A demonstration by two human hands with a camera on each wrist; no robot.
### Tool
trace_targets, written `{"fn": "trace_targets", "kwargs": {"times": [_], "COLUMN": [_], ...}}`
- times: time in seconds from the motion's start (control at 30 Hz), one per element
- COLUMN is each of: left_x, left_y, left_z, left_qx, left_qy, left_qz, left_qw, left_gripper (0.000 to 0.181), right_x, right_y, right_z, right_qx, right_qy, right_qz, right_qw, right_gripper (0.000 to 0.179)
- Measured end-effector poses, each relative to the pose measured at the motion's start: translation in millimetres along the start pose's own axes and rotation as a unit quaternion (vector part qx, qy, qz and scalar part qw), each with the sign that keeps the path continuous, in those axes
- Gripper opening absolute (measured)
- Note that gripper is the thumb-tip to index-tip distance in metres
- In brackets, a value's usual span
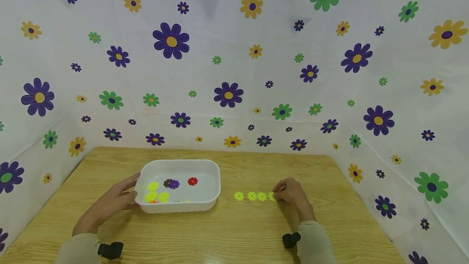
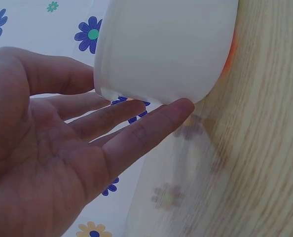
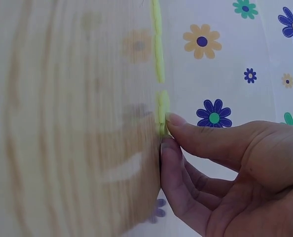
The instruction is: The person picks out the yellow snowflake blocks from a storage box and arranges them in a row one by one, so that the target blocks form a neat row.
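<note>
My left hand point(image 1: 110, 201) holds the left end of a white plastic tub point(image 1: 216, 182); in the left wrist view its thumb and fingertips meet the tub's outer wall point(image 2: 166, 49). Inside the tub lie several flower-shaped discs, among them a red disc point(image 1: 192, 181), a purple disc point(image 1: 174, 184) and a yellow-green disc point(image 1: 163, 196). On the table my right hand point(image 1: 293, 194) pinches a yellow-green flower-shaped disc point(image 1: 270, 196) between thumb and forefinger, at the right end of a row. Left of it lie three like discs, including a yellow-green disc point(image 1: 239, 196).
The wooden table point(image 1: 220, 239) carries the tub and the row. White cloth point(image 1: 227, 125) printed with flowers stands behind it and along both sides. A black wrist camera point(image 1: 110, 250) sits at the left sleeve, another black wrist camera point(image 1: 291, 240) at the right.
</note>
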State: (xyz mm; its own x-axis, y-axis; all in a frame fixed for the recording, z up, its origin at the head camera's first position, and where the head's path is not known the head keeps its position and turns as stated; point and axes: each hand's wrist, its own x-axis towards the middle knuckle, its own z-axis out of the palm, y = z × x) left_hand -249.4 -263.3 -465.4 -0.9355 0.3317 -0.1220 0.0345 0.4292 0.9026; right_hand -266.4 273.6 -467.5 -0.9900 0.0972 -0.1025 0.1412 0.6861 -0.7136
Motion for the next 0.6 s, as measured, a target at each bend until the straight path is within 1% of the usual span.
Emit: {"fn": "trace_targets", "kwargs": {"times": [0.17,0.37,0.47,0.6], "left_x": [-0.5,0.7,0.8,-0.9], "left_y": [0.3,2.1,2.9,3.6], "left_z": [0.7,2.4,2.0,1.8], "left_qx": [0.002,0.0,-0.003,-0.001], "left_qy": [0.002,-0.004,-0.007,-0.001], "left_qz": [-0.007,0.003,0.002,-0.011], "left_qw": [1.0,1.0,1.0,0.9999], "left_gripper": [0.073,0.072,0.072,0.073], "right_x": [-1.1,-1.8,-4.7,-13.2], "right_y": [0,0,-10,-37], "right_z": [-1,-4,-7,-7], "right_qx": [-0.003,-0.02,-0.027,-0.008], "right_qy": [-0.002,0.0,0.001,-0.013], "right_qz": [-0.003,-0.011,-0.023,-0.043], "right_qw": [1.0,0.9997,0.9994,0.999], "right_gripper": [0.008,0.005,0.005,0.008]}}
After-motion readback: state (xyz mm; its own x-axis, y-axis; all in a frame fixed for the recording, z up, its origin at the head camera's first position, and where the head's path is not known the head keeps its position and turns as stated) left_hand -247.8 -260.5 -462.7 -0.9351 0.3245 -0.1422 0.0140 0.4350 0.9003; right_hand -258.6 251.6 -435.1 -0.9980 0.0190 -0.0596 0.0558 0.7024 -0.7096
